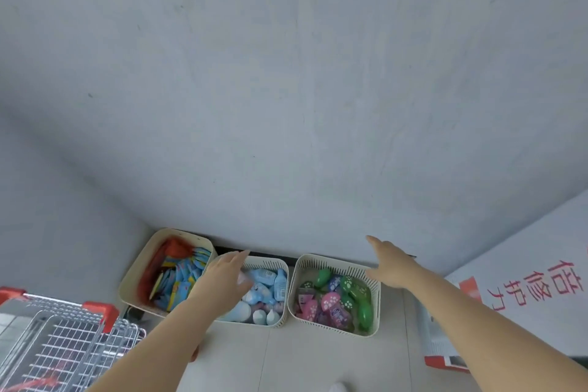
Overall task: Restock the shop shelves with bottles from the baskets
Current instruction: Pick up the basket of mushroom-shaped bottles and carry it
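We logged the pale blue bottles (264,293) lying mostly lengthwise toward the wall (286,105) in the middle basket (270,262) at the floor's (302,360) far edge, just beneath our left hand (227,277), the nearer one, flat and empty; our right hand (393,266), spread and empty, hung over the right basket (331,326).

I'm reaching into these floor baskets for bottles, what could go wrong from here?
1. The pale blue bottles lie heaped in the middle basket under your left hand; lifting one may tumble others.
2. The wire trolley stands close by your left forearm; swinging back could knock it.
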